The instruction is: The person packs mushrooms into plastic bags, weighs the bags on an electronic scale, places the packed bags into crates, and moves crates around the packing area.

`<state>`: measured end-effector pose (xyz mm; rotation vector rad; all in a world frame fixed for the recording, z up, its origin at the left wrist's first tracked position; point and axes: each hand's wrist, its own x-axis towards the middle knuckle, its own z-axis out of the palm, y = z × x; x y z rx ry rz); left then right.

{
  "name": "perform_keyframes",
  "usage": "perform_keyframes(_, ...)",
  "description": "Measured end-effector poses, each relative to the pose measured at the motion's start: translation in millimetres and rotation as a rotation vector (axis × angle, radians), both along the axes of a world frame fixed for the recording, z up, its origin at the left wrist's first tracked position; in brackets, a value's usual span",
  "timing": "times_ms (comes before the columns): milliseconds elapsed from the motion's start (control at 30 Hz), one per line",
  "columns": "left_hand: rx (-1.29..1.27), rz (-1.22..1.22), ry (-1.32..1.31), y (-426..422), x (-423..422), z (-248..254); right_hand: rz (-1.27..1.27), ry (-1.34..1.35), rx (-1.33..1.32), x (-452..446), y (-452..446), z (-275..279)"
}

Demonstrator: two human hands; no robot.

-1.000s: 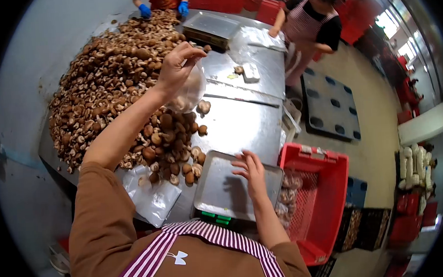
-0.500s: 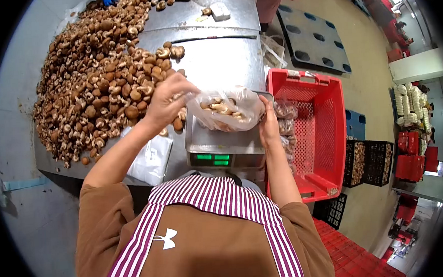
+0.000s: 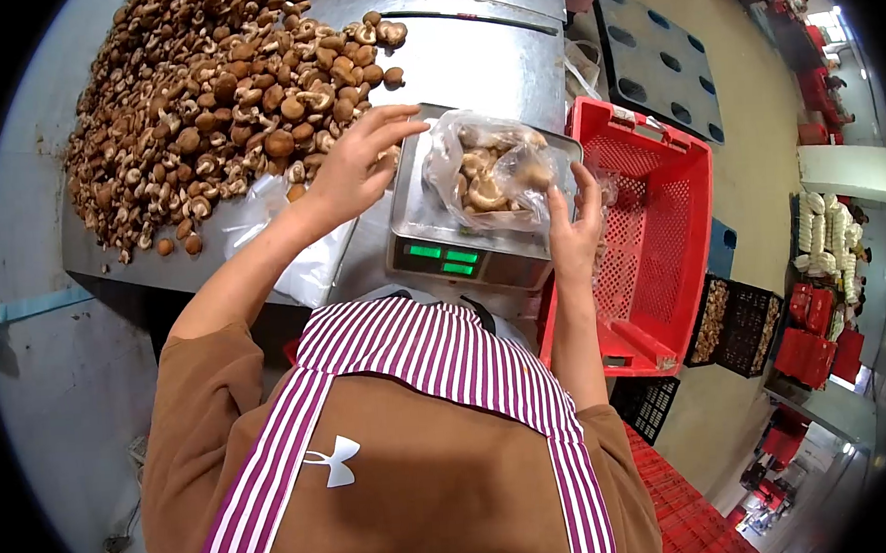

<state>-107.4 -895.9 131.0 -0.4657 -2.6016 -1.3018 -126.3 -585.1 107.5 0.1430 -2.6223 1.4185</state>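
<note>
A clear plastic bag of mushrooms (image 3: 488, 174) lies on the metal pan of a scale (image 3: 415, 213), whose green display is lit. My left hand (image 3: 357, 171) is just left of the bag, over the pan's left edge, fingers apart and holding nothing. At the bag's right side is my right hand (image 3: 574, 220), its thumb and fingers apart beside the plastic. Flat plastic bags (image 3: 312, 263) lie on the table left of the scale. Behind them spreads a large pile of mushrooms (image 3: 204, 119).
A red crate (image 3: 661, 235) with bagged mushrooms along its left side stands right of the scale. Beyond it are a grey pallet (image 3: 657, 65) and black crates of mushrooms (image 3: 736, 326). A thin dark rod (image 3: 459, 15) lies across the metal table (image 3: 472, 65).
The bag of mushrooms has come down onto the scale pan. Both hands have let go of it and opened. The view has tilted down, and the co-workers have left it.
</note>
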Motion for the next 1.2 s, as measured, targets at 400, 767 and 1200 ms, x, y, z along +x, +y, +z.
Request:
perform_keyframes(400,0.243,-0.318,0.340,118,-15,44,0.189,0.126,0.401,-6,-34,-10)
perform_keyframes(767,-0.390,-0.073,-0.226,76,-21,-38,0.032,0.213,0.419,-6,7,-38)
perform_keyframes(1200,-0.307,-0.019,-0.189,93,-23,-61,0.159,0.194,0.666,-14,1,-41)
